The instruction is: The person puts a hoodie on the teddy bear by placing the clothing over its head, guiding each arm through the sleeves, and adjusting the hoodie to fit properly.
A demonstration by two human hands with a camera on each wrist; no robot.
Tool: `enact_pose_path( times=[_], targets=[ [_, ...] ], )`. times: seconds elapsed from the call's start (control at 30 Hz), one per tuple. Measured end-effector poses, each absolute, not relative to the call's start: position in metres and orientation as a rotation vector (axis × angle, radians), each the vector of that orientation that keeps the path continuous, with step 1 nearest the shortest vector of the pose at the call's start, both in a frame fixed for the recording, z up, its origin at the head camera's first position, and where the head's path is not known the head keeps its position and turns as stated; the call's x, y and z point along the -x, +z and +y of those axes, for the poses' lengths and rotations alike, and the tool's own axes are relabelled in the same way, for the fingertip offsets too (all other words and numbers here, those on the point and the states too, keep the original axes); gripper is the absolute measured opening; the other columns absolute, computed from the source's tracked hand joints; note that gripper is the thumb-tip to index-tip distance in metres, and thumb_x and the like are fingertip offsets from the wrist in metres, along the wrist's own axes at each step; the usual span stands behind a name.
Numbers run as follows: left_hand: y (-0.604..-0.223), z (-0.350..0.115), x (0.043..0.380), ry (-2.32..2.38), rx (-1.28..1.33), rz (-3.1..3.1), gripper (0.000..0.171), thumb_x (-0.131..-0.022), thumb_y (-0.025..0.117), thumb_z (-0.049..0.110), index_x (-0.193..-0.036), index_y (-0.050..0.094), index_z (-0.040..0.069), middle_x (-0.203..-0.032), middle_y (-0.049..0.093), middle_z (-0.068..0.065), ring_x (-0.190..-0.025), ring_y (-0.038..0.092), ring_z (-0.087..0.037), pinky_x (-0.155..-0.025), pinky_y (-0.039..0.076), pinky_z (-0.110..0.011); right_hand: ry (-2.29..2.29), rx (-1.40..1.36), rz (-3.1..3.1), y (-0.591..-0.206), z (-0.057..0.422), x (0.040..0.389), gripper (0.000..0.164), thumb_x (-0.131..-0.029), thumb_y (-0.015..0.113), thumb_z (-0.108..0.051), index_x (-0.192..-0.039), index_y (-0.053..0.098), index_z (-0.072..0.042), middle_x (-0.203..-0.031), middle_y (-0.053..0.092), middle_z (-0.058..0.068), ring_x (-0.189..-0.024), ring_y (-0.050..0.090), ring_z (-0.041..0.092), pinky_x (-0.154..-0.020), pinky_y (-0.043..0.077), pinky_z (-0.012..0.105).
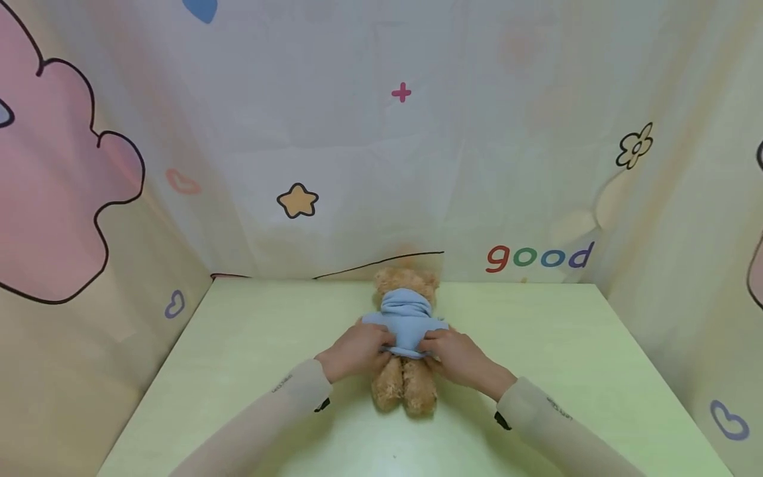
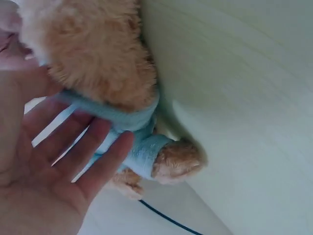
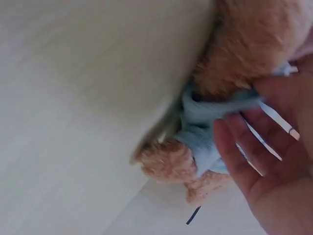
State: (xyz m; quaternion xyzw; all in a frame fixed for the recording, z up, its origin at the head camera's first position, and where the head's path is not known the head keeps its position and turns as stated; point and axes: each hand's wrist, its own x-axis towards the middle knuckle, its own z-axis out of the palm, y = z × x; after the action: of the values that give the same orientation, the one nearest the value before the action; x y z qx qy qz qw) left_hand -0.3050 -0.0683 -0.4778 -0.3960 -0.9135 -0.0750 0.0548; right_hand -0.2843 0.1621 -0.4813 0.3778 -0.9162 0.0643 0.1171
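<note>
A light-brown teddy bear [image 1: 420,391] lies on the table, head at the far side and legs toward me. It wears a light-blue hoodie [image 1: 407,331], its hood bunched behind the neck. My left hand [image 1: 360,348] pinches the hoodie's lower hem on the left; in the left wrist view, the thumb is at the hem and the fingers [image 2: 105,161] spread along the cloth. On the opposite side, my right hand [image 1: 459,358] pinches the same hem between thumb and fingers [image 3: 234,156]. In both wrist views the bear's furry leg and lower body show above the hem.
The pale green table [image 1: 268,311] runs back to a printed curtain [image 1: 357,146] with a star, a flower and the word "good". Curtain sides stand at the left and right table edges.
</note>
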Motion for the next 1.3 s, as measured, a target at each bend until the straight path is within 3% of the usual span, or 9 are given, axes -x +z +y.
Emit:
enact_pose_path(
  times=[0.17,0.3,0.47,0.6,0.73,0.83,1.0,1.17,1.3],
  targets=[
    [-0.47,-0.076,0.306,-0.537,1.236,-2.864,0.013,-0.092,0.055,0.021,-0.085,0.066,0.021,-0.083,0.063,0.007,-0.071,0.052,-0.005,-0.067,0.045,-0.024,0.393,-1.088,-2.793,-0.469,0.17,0.29,0.008,-0.087,0.064,-0.027,-0.088,0.071,-0.023,-0.086,0.065,-0.01,-0.078,0.06,0.006,-0.07,0.049,0.029],
    [-0.472,-0.078,0.322,-0.932,1.015,-2.859,0.014,-0.097,0.049,0.017,-0.099,0.063,0.017,-0.082,0.066,0.003,-0.061,0.056,-0.007,-0.057,0.046,-0.023,0.718,-0.848,-2.817,-0.46,0.171,0.304,0.009,-0.088,0.063,-0.031,-0.086,0.067,-0.023,-0.075,0.064,-0.012,-0.067,0.057,0.004,-0.062,0.045,0.023],
    [-0.476,-0.078,0.348,-1.355,0.701,-2.838,0.025,-0.094,0.056,0.02,-0.118,0.053,0.014,-0.087,0.061,-0.003,-0.061,0.063,-0.018,-0.047,0.048,-0.027,0.893,-0.623,-2.88,-0.45,0.167,0.325,0.019,-0.09,0.06,-0.032,-0.104,0.062,-0.018,-0.072,0.063,-0.004,-0.06,0.055,0.011,-0.056,0.042,0.026],
    [-0.478,-0.079,0.362,-1.332,0.658,-2.921,0.05,-0.088,0.064,0.029,-0.132,0.045,0.014,-0.116,0.058,-0.007,-0.097,0.061,-0.022,-0.072,0.053,-0.035,0.872,-0.638,-2.937,-0.45,0.168,0.344,0.05,-0.086,0.065,-0.034,-0.129,0.051,-0.012,-0.112,0.059,0.009,-0.093,0.06,0.024,-0.076,0.049,0.037],
    [-0.478,-0.081,0.371,-1.372,0.763,-3.03,0.066,-0.087,0.065,0.033,-0.143,0.034,0.016,-0.138,0.046,-0.004,-0.126,0.045,-0.024,-0.098,0.044,-0.042,0.994,-0.76,-3.024,-0.455,0.173,0.36,0.068,-0.085,0.067,-0.035,-0.141,0.037,-0.009,-0.135,0.047,0.012,-0.118,0.051,0.032,-0.093,0.045,0.047],
    [-0.481,-0.08,0.372,-1.342,0.863,-3.071,0.063,-0.086,0.067,0.03,-0.141,0.038,0.017,-0.129,0.051,-0.002,-0.118,0.049,-0.02,-0.094,0.044,-0.038,1.026,-0.857,-3.057,-0.46,0.172,0.362,0.062,-0.084,0.067,-0.034,-0.137,0.043,-0.011,-0.128,0.053,0.008,-0.114,0.052,0.026,-0.094,0.044,0.045],
    [-0.489,-0.075,0.37,-1.12,0.997,-2.999,0.038,-0.085,0.069,0.022,-0.118,0.053,0.015,-0.106,0.057,-0.001,-0.088,0.053,-0.015,-0.075,0.045,-0.03,0.9,-0.936,-2.959,-0.469,0.167,0.355,0.043,-0.084,0.068,-0.033,-0.121,0.055,-0.016,-0.112,0.059,0.0,-0.102,0.056,0.018,-0.088,0.046,0.041],
    [-0.484,-0.071,0.358,-0.81,0.87,-2.846,0.038,-0.087,0.065,0.029,-0.118,0.047,0.015,-0.109,0.049,-0.003,-0.082,0.05,-0.012,-0.069,0.044,-0.027,0.564,-0.733,-2.759,-0.47,0.165,0.338,0.03,-0.085,0.067,-0.036,-0.107,0.056,-0.019,-0.098,0.057,-0.002,-0.085,0.059,0.013,-0.07,0.049,0.033],
    [-0.474,-0.075,0.339,-0.71,0.859,-2.784,0.02,-0.087,0.061,0.026,-0.102,0.052,0.016,-0.096,0.054,0.0,-0.073,0.049,-0.011,-0.062,0.041,-0.025,0.57,-0.766,-2.681,-0.464,0.169,0.319,0.012,-0.085,0.066,-0.024,-0.091,0.057,-0.019,-0.086,0.058,-0.006,-0.073,0.056,0.009,-0.062,0.046,0.027]
  ],
)
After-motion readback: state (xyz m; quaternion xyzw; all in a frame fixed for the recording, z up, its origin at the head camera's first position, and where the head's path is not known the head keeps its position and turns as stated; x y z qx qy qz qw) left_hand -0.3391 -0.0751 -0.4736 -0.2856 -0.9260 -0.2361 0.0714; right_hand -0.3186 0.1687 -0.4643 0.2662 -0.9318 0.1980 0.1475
